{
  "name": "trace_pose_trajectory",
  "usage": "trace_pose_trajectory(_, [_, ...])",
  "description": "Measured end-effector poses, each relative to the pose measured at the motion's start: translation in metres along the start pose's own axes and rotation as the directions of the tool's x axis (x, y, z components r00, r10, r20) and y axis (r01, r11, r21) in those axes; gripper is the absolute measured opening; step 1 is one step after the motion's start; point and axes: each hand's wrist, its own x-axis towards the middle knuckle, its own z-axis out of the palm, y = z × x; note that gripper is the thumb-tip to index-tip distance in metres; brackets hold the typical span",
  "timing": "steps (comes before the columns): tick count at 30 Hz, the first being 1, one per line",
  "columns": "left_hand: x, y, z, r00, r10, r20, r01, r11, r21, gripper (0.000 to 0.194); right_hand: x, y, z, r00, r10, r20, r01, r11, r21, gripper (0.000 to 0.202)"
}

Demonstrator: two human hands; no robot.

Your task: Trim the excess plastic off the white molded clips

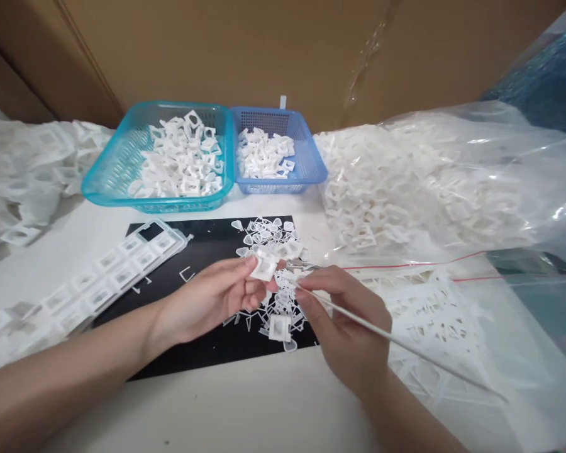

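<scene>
My left hand (226, 286) pinches a small white plastic part (265, 267), square with an opening in it, between thumb and fingers. My right hand (349, 321) is closed around a long, thin, pale stick (396, 343), which trails back toward the lower right. The stick's front end is near the part; I cannot tell whether they touch. Beneath both hands, small white plastic scraps (264, 233) are heaped on a black mat (193, 352). Another square white part (280, 328) lies on the near side of that heap. A metal object (299, 265), partly hidden, shows behind my right fingers.
A teal basket (113, 170) and a blue basket (311, 154) hold white parts at the back. On the left, a clear tray (182, 242) carries rows of square parts. A clear bag (476, 163) full of white pieces bulges at right. Cardboard (245, 50) stands behind.
</scene>
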Motion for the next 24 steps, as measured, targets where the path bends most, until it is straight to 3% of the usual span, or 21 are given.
trace_pose_trajectory(2, [-0.001,-0.01,0.001,0.992,-0.096,0.078,0.112,0.965,-0.237,0.04,-0.001,-0.003,0.003,0.998,-0.042,0.044,0.039,0.997,0.066,0.019])
trace_pose_trajectory(4, [-0.001,-0.016,0.001,0.985,-0.121,0.122,0.154,0.935,-0.319,0.041,-0.001,-0.005,0.006,0.996,-0.07,0.061,0.064,0.993,0.1,0.021])
trace_pose_trajectory(9, [0.001,-0.02,0.0,0.988,-0.113,0.107,0.141,0.941,-0.307,0.04,0.0,-0.006,0.008,0.996,-0.041,0.084,0.038,0.999,0.031,0.014])
trace_pose_trajectory(15, [0.001,-0.022,0.0,0.989,-0.127,0.077,0.144,0.946,-0.291,0.042,0.001,-0.006,0.007,0.985,-0.105,0.133,0.113,0.992,-0.054,0.015])
trace_pose_trajectory(24, [0.002,-0.025,-0.002,0.989,-0.128,0.077,0.145,0.943,-0.301,0.04,-0.001,-0.005,0.009,0.992,-0.016,0.126,0.018,1.0,-0.014,0.013])
